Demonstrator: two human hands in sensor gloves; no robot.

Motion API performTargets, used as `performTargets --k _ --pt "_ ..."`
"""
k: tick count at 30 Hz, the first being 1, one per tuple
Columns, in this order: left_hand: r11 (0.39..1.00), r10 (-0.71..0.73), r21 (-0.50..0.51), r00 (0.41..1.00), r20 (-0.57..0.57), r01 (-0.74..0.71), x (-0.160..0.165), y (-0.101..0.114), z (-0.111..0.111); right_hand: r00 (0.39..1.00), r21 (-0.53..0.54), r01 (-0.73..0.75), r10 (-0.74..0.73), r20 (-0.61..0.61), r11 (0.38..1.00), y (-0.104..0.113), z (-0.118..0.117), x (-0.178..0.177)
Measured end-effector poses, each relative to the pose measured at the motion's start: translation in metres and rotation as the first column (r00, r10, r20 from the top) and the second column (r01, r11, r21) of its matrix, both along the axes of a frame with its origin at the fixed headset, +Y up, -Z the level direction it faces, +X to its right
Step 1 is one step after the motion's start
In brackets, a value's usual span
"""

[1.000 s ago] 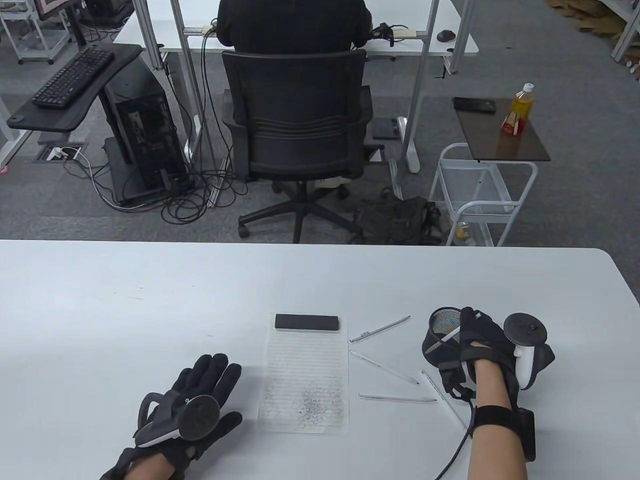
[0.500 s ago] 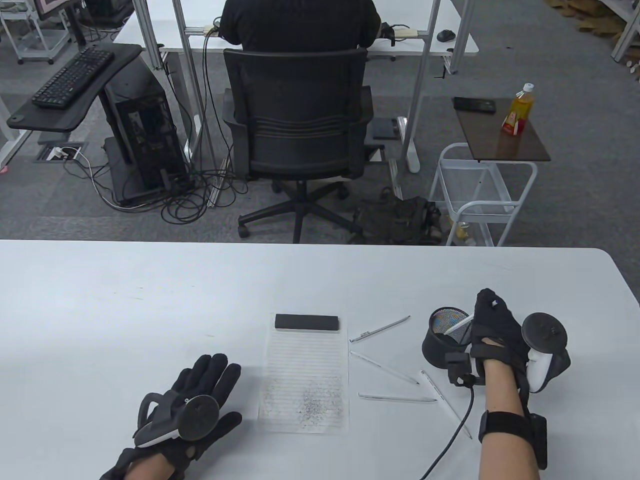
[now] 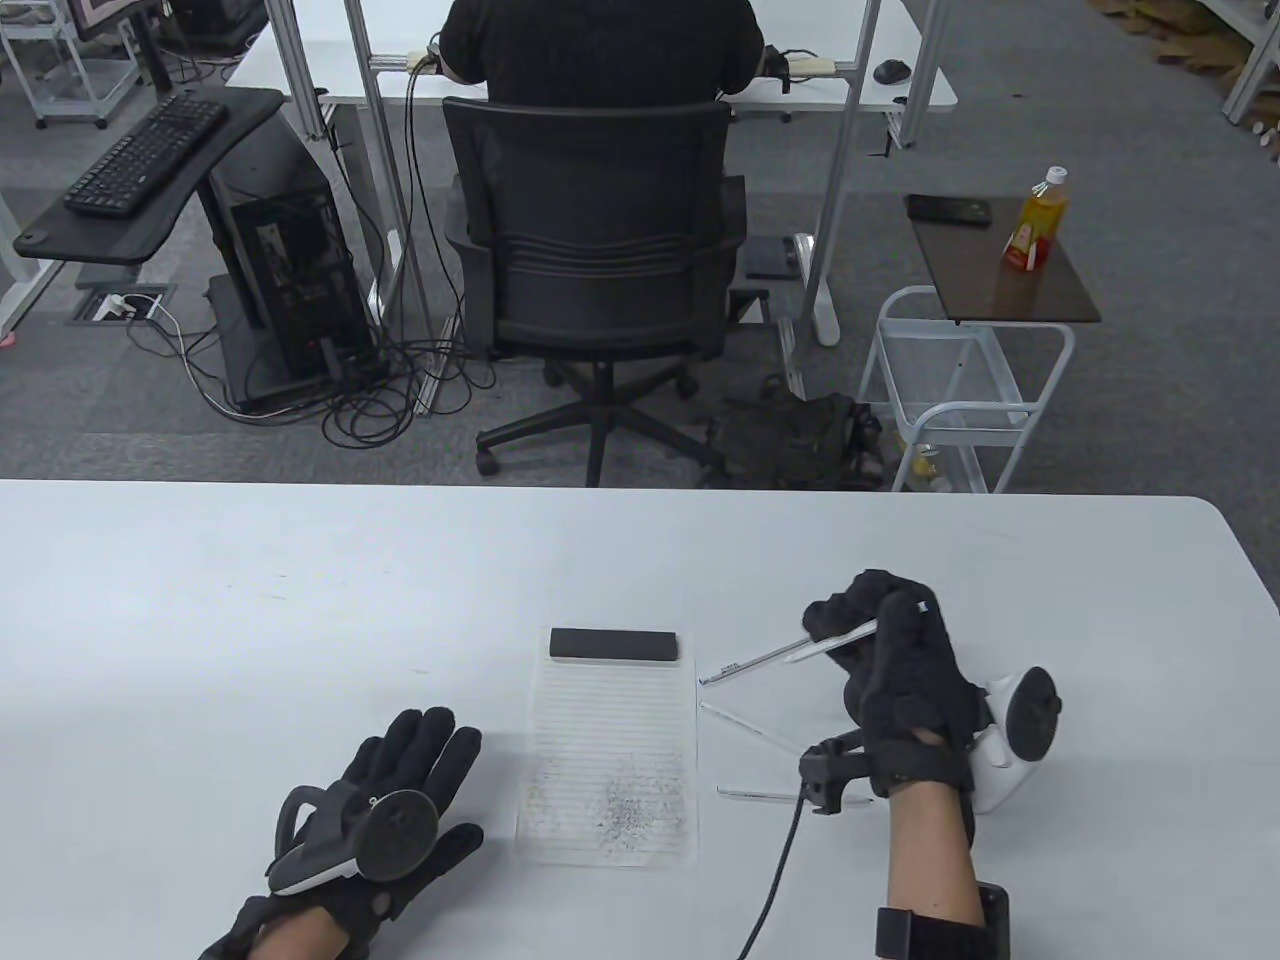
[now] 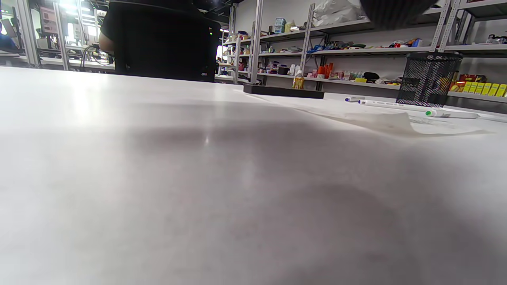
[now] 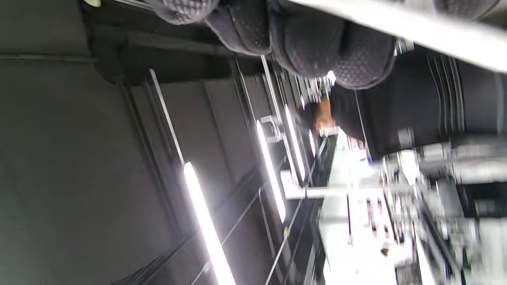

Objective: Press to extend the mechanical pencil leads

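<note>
- Table view: the right hand (image 3: 900,680), right of the lined paper (image 3: 610,745), is curled around a white mechanical pencil (image 3: 835,641), held above the table.
- The left hand (image 3: 385,800) lies flat and spread on the table, left of the paper, holding nothing.
- Three more pencils (image 3: 765,733) lie just right of the paper.
- The pencil looks light, stiff and slick; likely best gripped mid-barrel, thumb on the end cap. Exposed lead would snap easily.

table view: high above my worktop (image 3: 300,600), looking down and outward over the office | left wrist view: almost on the worktop (image 4: 198,178), facing level across it; shares lined paper (image 3: 610,760) (image 4: 380,118) | right wrist view: tipped sideways, blurred, my fingers (image 5: 317,47) close.
</note>
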State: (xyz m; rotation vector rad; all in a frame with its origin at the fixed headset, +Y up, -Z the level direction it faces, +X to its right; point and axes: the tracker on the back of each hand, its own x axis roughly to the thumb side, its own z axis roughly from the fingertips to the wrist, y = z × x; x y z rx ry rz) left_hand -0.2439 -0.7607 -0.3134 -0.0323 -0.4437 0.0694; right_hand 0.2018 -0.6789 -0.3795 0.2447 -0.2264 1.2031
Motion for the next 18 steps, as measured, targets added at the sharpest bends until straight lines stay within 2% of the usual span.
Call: performTargets --k 6,8,12,18 --pt "1.000 0.017 0.014 1.000 -0.003 -0.017 -0.002 0.002 0.000 0.978 -0.044 0.040 -0.048 -0.201 0.998 -0.049 -0.015 -0.045" --pt "1.000 0.020 0.010 1.000 -0.001 -0.020 -0.002 0.001 0.000 0.978 -0.047 0.078 -0.086 -0.189 0.996 -0.062 -0.016 -0.054" --pt "1.000 0.018 0.006 1.000 -0.003 -0.018 -0.002 -0.001 -0.001 0.940 -0.087 0.271 -0.283 -0.192 0.959 -0.080 -0.016 -0.062" --pt "1.000 0.024 0.007 1.000 -0.006 -0.024 -0.004 0.000 -0.001 0.939 -0.095 0.298 -0.309 -0.151 0.950 -0.098 -0.016 -0.065"
